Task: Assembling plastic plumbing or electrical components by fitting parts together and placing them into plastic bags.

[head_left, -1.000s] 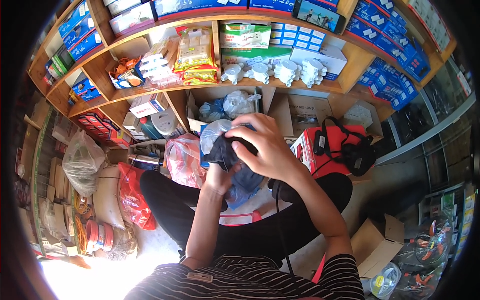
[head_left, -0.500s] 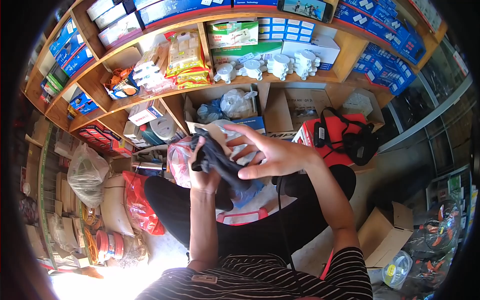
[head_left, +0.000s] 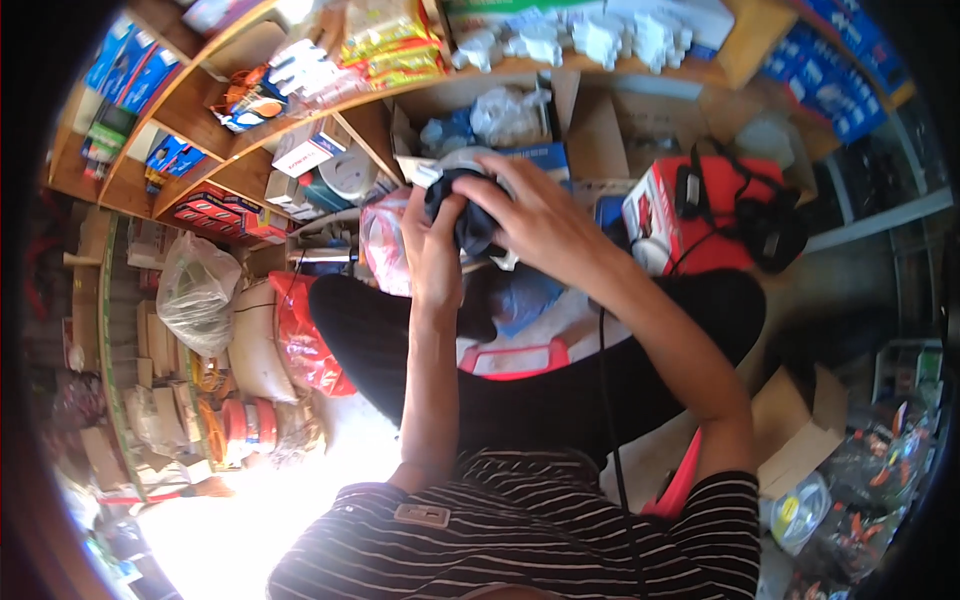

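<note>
My left hand (head_left: pixel 432 245) and right hand (head_left: pixel 530 215) both wrap their fingers around a dark cloth bundle (head_left: pixel 465 210), above my lap.

Two hands, left hand (head_left: pixel 432 245) and right hand (head_left: pixel 535 222), one dark cloth (head_left: pixel 462 210), one red box (head_left: pixel 668 215).

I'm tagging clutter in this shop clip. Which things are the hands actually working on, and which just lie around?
In hand: dark cloth bundle, gripped by left hand and right hand.

Lying about: red box, black headset, clear plastic bag, shelf boxes.
</note>
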A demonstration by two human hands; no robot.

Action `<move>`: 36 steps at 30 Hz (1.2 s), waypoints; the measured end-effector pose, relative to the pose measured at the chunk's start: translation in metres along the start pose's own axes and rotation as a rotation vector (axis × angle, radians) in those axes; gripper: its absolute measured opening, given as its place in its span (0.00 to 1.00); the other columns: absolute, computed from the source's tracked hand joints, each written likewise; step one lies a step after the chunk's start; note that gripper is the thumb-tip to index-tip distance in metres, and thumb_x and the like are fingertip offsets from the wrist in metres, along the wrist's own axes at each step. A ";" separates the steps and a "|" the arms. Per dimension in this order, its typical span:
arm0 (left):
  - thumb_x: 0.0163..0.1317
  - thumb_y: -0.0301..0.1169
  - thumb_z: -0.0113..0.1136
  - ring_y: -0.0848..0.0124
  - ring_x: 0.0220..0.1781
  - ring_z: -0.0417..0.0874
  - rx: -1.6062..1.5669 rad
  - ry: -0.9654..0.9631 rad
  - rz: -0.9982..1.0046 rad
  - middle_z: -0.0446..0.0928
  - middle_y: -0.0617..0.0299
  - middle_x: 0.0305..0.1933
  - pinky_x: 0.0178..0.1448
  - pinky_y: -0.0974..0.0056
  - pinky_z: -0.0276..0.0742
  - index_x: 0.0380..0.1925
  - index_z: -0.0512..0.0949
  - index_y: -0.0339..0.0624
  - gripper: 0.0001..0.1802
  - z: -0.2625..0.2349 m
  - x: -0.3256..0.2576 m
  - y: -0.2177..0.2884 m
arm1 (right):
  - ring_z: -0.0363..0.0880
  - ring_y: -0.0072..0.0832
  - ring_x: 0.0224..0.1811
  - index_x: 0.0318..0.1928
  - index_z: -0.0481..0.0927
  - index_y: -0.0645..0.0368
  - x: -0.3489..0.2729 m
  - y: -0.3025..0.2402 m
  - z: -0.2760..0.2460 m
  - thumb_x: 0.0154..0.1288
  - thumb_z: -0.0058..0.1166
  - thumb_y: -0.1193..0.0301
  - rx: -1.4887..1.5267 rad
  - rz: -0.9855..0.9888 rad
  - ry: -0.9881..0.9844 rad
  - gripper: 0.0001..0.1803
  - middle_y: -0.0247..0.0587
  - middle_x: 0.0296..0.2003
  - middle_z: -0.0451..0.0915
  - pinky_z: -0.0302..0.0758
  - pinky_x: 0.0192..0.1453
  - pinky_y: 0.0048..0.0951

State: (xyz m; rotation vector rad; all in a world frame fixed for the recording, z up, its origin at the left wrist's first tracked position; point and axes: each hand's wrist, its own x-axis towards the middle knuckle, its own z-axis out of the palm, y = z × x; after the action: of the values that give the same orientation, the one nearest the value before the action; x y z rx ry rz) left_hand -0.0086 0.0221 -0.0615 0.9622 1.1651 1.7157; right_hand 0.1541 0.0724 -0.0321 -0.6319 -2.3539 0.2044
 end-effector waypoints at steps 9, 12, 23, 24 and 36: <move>0.75 0.51 0.54 0.62 0.73 0.72 -0.535 -0.180 -0.197 0.70 0.54 0.72 0.75 0.54 0.67 0.76 0.60 0.40 0.38 0.011 -0.008 0.007 | 0.69 0.49 0.68 0.51 0.79 0.57 0.002 0.007 -0.010 0.43 0.70 0.81 0.163 0.052 0.257 0.30 0.45 0.62 0.72 0.71 0.71 0.46; 0.67 0.48 0.62 0.54 0.73 0.71 -0.538 -0.337 -0.098 0.69 0.49 0.72 0.77 0.50 0.66 0.78 0.53 0.45 0.46 0.025 -0.004 -0.005 | 0.68 0.49 0.69 0.47 0.80 0.61 -0.008 0.009 -0.018 0.45 0.68 0.81 0.188 0.060 0.282 0.24 0.46 0.61 0.72 0.69 0.72 0.46; 0.81 0.52 0.40 0.71 0.57 0.79 -0.145 -0.109 -0.161 0.78 0.61 0.55 0.61 0.62 0.76 0.59 0.73 0.40 0.28 0.053 0.082 -0.066 | 0.65 0.49 0.72 0.40 0.84 0.73 -0.037 0.014 -0.006 0.72 0.61 0.63 0.313 0.499 0.258 0.19 0.54 0.66 0.70 0.65 0.73 0.44; 0.81 0.52 0.43 0.74 0.53 0.79 -0.144 -0.054 -0.110 0.77 0.64 0.51 0.57 0.64 0.76 0.56 0.74 0.42 0.24 0.059 0.111 -0.070 | 0.66 0.49 0.71 0.38 0.84 0.73 -0.035 0.008 -0.009 0.72 0.61 0.63 0.432 0.536 0.257 0.19 0.55 0.65 0.70 0.66 0.72 0.44; 0.61 0.52 0.66 0.52 0.61 0.76 1.379 -0.226 0.847 0.78 0.53 0.56 0.64 0.38 0.60 0.54 0.78 0.49 0.26 0.151 0.293 -0.092 | 0.71 0.50 0.61 0.33 0.83 0.73 -0.038 -0.013 0.001 0.67 0.61 0.70 0.616 0.471 0.191 0.14 0.56 0.54 0.75 0.70 0.65 0.44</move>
State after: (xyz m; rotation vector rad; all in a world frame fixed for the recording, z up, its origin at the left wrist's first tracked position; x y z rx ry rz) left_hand 0.0422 0.3606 -0.0668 2.6773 1.9368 1.0557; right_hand 0.1726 0.0422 -0.0506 -0.8308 -1.7843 0.9863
